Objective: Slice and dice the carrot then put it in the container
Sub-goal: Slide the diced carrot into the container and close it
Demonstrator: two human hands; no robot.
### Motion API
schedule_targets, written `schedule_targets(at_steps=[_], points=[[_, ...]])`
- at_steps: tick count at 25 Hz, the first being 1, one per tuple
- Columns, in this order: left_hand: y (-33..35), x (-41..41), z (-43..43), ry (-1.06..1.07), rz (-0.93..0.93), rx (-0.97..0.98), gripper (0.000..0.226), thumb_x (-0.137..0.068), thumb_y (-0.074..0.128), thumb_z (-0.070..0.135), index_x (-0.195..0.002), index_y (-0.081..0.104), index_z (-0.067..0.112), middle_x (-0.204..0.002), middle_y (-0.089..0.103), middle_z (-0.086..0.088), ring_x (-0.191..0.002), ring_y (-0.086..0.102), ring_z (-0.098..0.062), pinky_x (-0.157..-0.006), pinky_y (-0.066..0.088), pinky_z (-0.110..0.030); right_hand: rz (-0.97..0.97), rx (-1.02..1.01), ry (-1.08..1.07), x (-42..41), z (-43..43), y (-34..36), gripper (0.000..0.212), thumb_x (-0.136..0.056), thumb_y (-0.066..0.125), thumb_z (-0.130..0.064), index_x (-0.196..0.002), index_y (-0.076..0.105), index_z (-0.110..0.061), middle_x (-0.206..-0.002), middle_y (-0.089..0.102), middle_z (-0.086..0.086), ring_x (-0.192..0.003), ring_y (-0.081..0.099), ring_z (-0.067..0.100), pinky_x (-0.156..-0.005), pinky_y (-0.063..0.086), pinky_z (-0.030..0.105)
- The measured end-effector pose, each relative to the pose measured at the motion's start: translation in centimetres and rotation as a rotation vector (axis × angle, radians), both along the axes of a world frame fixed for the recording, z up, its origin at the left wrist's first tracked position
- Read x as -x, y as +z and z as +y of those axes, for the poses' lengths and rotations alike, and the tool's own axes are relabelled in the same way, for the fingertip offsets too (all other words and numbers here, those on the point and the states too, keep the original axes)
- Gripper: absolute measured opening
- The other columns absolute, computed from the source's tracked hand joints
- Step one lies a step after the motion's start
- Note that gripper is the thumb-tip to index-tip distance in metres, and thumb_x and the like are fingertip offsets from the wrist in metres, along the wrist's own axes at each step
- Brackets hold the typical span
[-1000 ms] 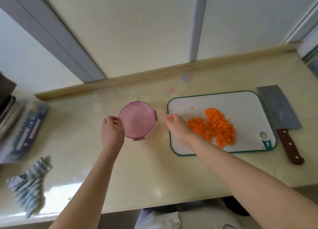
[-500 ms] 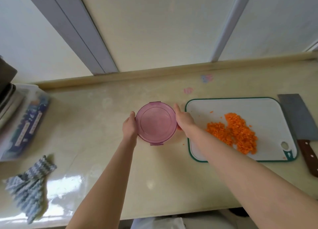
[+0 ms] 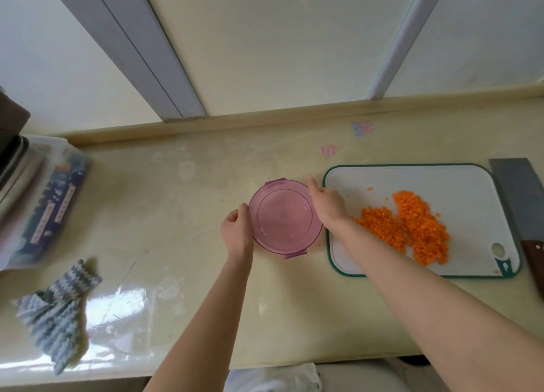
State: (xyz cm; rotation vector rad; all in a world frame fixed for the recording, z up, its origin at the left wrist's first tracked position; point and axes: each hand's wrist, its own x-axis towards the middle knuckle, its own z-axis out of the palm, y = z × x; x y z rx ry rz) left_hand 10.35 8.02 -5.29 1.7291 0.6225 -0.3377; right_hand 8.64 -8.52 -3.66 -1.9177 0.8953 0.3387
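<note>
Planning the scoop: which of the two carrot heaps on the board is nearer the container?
The smaller heap, at the cutting board's left end nearest the container; the larger heap lies farther right, toward the cleaver.

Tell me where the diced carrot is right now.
In the head view, the diced carrot lies heaped on the white cutting board at the right, between the pink container and the cleaver.

Round pink lidded container (image 3: 285, 218) on counter, diced orange carrot (image 3: 409, 226) heaped right
</note>
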Motion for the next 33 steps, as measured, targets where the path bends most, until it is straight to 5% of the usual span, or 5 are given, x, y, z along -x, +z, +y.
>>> schedule_targets(at_steps=[8,11,18,23,33], points=[[1.2,3.8,2.4,-0.321,-0.021,-0.249,0.034,-0.082,0.043,0.03,-0.061,0.052,0.005,-0.05,0.059,-0.003,-0.057,0.052,-0.019,-0.057,0.039,-0.029,-0.17,-0.013,-0.089,3.0,-0.8,0.1,0.048,-0.092,0.05,-0.051,-0.08,0.055,-0.005,-0.077,0.051,0.007,-0.07,0.049,0.02,-0.066,0.04,0.035],[2.2,1.6,2.1,-0.309,-0.148,-0.277,0.03,-0.094,0.043,0.025,-0.077,0.057,0.005,-0.068,0.061,0.0,-0.071,0.054,-0.019,-0.06,0.038,-0.028,-0.154,0.005,-0.078,7.0,0.5,-1.5,0.052,-0.083,0.05,-0.064,-0.062,0.036,-0.019,-0.064,0.038,0.001,-0.057,0.035,0.017,-0.06,0.03,0.029],[2.1,-3.9,-2.3,-0.665,-0.073,-0.253,0.042,-0.097,0.038,0.044,-0.081,0.057,0.01,-0.077,0.054,0.001,-0.078,0.048,-0.02,-0.067,0.035,-0.03,-0.067,-0.44,-0.306,9.4,2.4,-0.6,0.028,-0.097,0.053,-0.034,-0.094,0.047,-0.006,-0.081,0.055,0.007,-0.068,0.055,0.015,-0.072,0.053,0.032],[1.2,-1.4,-1.2,-0.536,0.039,-0.02,0.047,-0.089,0.05,0.054,-0.072,0.052,0.01,-0.065,0.048,0.0,-0.061,0.043,-0.018,-0.056,0.035,-0.027,-0.12,-0.294,-0.326,8.8,-0.2,-1.5,0.033,-0.093,0.057,-0.04,-0.091,0.053,-0.007,-0.086,0.057,0.008,-0.085,0.056,0.023,-0.085,0.049,0.04],[1.0,1.7,0.0,-0.308,0.002,0.074,0.046,-0.082,0.065,0.045,-0.064,0.037,0.013,-0.063,0.029,-0.006,-0.057,0.029,-0.018,-0.047,0.024,-0.024,-0.197,-0.199,-0.184,8.5,-0.2,-1.5,0.036,-0.092,0.058,-0.039,-0.075,0.044,-0.01,-0.075,0.046,0.008,-0.071,0.043,0.021,-0.066,0.033,0.032]])
